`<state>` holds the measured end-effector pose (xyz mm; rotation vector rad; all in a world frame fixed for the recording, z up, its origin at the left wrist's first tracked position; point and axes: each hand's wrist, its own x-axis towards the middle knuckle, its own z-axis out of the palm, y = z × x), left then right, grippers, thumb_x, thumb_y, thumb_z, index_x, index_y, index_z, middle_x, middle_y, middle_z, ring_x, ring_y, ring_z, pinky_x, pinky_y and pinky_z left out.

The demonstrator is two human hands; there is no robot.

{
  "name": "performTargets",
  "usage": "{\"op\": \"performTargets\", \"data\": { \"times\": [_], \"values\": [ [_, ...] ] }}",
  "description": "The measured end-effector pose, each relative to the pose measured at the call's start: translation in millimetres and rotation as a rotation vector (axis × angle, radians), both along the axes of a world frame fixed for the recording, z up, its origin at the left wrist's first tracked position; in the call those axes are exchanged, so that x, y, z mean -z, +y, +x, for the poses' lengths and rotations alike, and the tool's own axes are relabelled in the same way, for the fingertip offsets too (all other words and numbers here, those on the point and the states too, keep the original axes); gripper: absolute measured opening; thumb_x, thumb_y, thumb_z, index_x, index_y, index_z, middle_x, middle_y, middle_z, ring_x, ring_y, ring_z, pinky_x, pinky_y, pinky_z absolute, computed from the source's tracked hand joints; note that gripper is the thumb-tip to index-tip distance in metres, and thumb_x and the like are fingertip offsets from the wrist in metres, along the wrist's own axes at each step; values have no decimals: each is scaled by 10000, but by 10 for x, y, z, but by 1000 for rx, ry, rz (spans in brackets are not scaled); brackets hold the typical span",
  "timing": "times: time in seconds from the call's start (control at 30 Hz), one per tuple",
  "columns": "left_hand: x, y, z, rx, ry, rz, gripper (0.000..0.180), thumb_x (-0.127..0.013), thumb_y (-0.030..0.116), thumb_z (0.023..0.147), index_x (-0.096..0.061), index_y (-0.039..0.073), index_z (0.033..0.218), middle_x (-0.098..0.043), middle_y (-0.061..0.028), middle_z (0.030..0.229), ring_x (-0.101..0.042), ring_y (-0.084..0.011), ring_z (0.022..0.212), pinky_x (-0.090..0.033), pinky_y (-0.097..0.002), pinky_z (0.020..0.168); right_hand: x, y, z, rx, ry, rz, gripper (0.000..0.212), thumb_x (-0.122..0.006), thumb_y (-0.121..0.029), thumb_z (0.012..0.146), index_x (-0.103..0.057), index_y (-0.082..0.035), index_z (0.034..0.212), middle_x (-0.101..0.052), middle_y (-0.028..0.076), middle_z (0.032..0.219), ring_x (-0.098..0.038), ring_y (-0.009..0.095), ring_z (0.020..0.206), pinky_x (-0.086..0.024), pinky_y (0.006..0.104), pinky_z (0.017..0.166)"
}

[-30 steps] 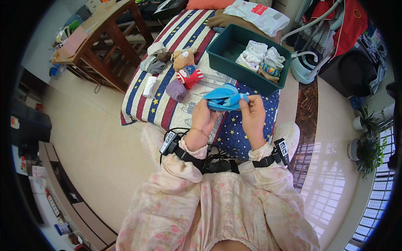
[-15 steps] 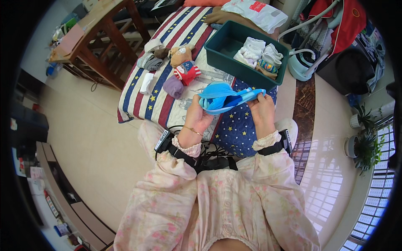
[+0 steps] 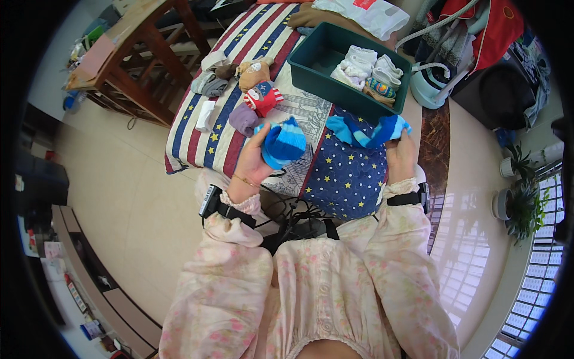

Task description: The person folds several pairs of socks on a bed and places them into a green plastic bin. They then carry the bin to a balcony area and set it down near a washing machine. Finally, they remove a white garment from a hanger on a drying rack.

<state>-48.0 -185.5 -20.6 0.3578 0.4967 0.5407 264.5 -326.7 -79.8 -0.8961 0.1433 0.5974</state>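
My left hand (image 3: 251,164) is closed on a bunched light-blue sock (image 3: 284,143), with the thumb along its left side. Off to the right, my right hand (image 3: 402,157) pinches the end of a long blue striped sock (image 3: 363,137), which stretches leftward above the navy starred part of the quilt. The two blue pieces are apart. Left of my left hand lie a purple rolled bundle (image 3: 244,121) and a red patterned bundle (image 3: 263,99). Just beyond the striped sock stands a dark green bin (image 3: 341,97) with white rolled socks (image 3: 355,66) and patterned ones inside.
The bins and bundles rest on a striped quilt (image 3: 188,146). Farther back on it are a tan bundle (image 3: 255,73), grey bundles (image 3: 209,85) and a white folded piece (image 3: 205,116). A wooden table (image 3: 113,66) stands left; a garment steamer (image 3: 429,90) stands right of the bin.
My hands have moved apart, left and right. The blue piece both held before is now two separate pieces, one in each hand.
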Motion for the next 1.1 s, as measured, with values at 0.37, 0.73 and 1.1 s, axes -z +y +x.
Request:
{"op": "performTargets", "data": {
  "times": [0.37, 0.73, 1.1],
  "values": [
    [4, 422, -110, -76, 832, 923, 202, -659, 186, 860, -649, 19, 974, -682, -72, 905, -670, -225, 767, -524, -329, 652, -547, -267, -109, -380, -105, 461, 329, -395, -259, 930, -561, -25, 1091, -616, 130, 1132, -567, 279, 1080, -429, 435, 958],
    [240, 696, -174, -285, 1239, 1550, 270, -667, 211, 828, -609, 8, 996, -649, -192, 905, -638, -330, 821, -496, -380, 739, -736, -332, -98, -436, -195, 494, 347, -395, -295, 930, -558, -63, 1129, -605, 102, 1168, -555, 270, 1097, -406, 427, 978],
    [-582, 967, -70, -679, 1184, 1956, 401, -696, 152, 794, -561, 20, 1147, -606, -183, 1133, -597, -337, 1010, -477, -358, 841, -1067, -105, -230, -434, -164, 623, 348, -405, -271, 964, -519, -30, 1188, -582, 123, 1209, -550, 284, 1124, -409, 446, 988]
  ]
}}
